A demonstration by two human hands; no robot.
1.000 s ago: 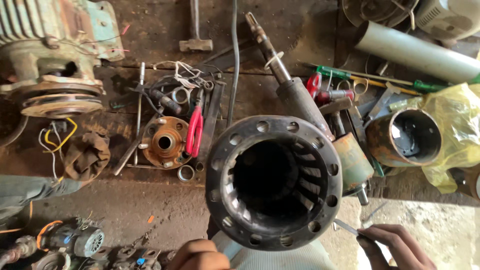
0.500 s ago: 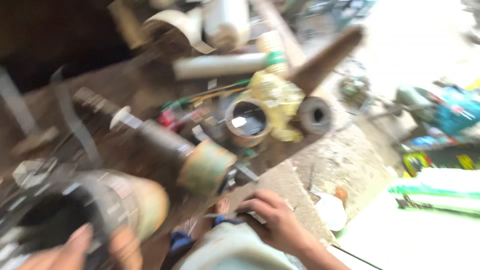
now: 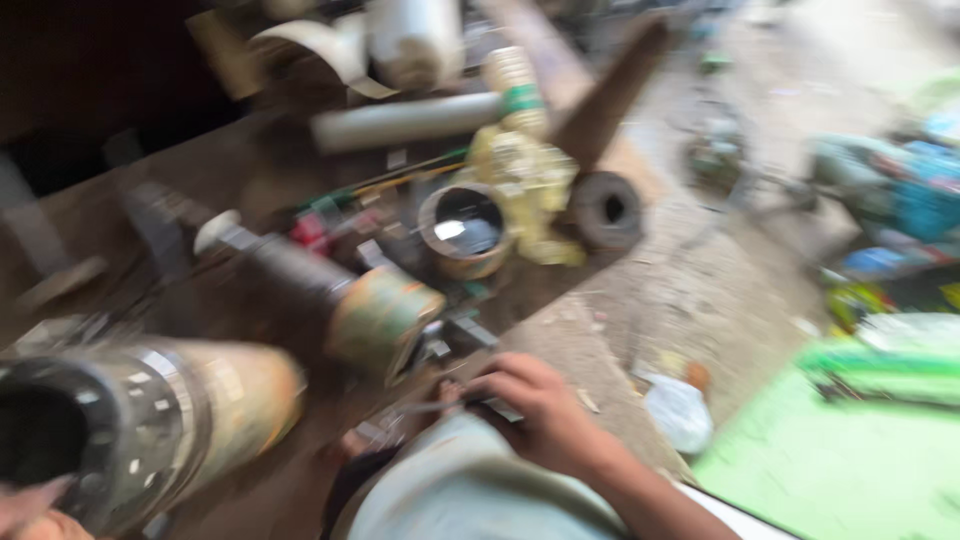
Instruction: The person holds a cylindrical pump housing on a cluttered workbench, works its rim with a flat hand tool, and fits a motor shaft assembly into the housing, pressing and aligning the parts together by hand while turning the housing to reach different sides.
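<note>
1. The right hand [image 3: 535, 405] lies low in the blurred view, fingers curled together over a thin, pale metal tool [image 3: 440, 405] that pokes out to its left; the blur hides how tightly it is gripped.
2. The left hand [image 3: 30, 508] shows only as a sliver at the bottom left corner, touching the rim of the large grey metal cylinder housing with holes round its dark mouth [image 3: 120, 425]. I cannot tell whether its fingers are closed.
3. That housing lies on its side on the dark, cluttered surface [image 3: 250, 180], well left of the right hand.
4. Just beyond the housing, a dark shaft with a greenish drum end [image 3: 375, 320] lies tilted.
5. Farther from the housing stands a short open metal ring sleeve [image 3: 462, 230], with crumpled yellow plastic [image 3: 525, 180] beside it.
6. Farthest from the housing lies a pale grey pipe [image 3: 405, 120].
</note>
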